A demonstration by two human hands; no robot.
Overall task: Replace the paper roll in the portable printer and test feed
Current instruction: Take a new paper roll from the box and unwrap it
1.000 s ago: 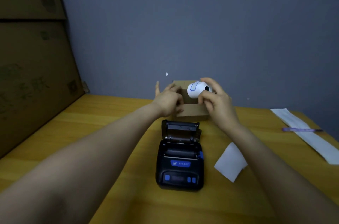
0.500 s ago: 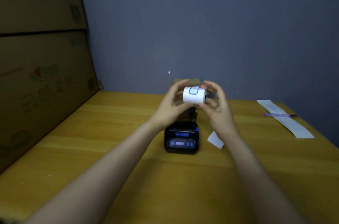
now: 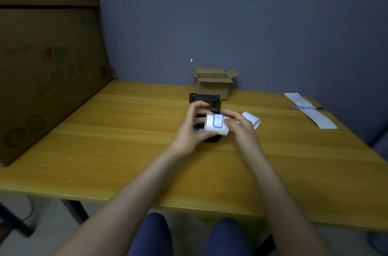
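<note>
Both hands share the grip: left hand [image 3: 190, 130] and right hand [image 3: 241, 130] clasp the roll [image 3: 216, 125] at its ends, axis crosswise, just above the printer [image 3: 204, 100], whose open lid rises behind on the table [image 3: 126, 140].

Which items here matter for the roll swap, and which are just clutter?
In play:
- paper roll, held in both hands: left hand, right hand
- printer, lid open, mostly hidden behind the hands
- small cardboard box, open, behind the printer

Lying about:
- loose paper slip right of the printer
- long paper strip with pen across it
- big cartons at left
</note>
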